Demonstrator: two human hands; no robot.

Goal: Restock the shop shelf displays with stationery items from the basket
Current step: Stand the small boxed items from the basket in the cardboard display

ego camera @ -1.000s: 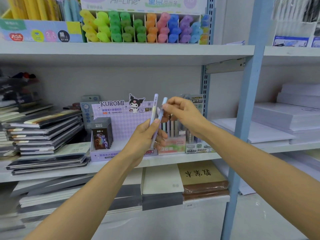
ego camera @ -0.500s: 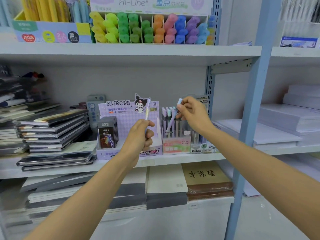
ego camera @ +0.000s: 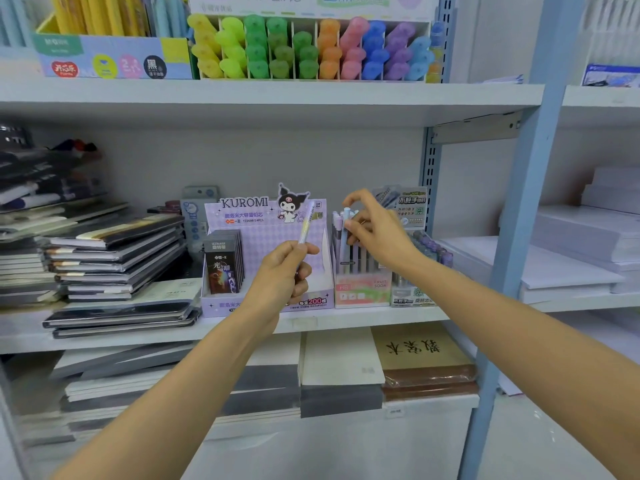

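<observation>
We face a pale shelf point(ego camera: 346, 318) (a blue upright point(ego camera: 526, 202) stands at the right). Dark notebooks point(ego camera: 114, 258) are stacked at the left, with glossy highlighters point(ego camera: 311, 50) above. Our left hand point(ego camera: 277, 282) grips a slim pen point(ego camera: 306, 223) upright before the cardboard Kuromi box point(ego camera: 242, 216). Our right hand point(ego camera: 381, 233) touches the pens point(ego camera: 356, 258) in the pink box point(ego camera: 362, 289); we cannot tell whether it pinches one.

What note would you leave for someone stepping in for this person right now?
Left hand: grips one pen upright, in front of the Kuromi box.
Right hand: at the pen tops in the pink box; I cannot tell whether it pinches one.
Done: the pink box holds a row of upright pens on the middle shelf.
Left: the left hand's pen needs a slot, probably in that same box. The basket is out of view, so what remains in it is unknown.
</observation>
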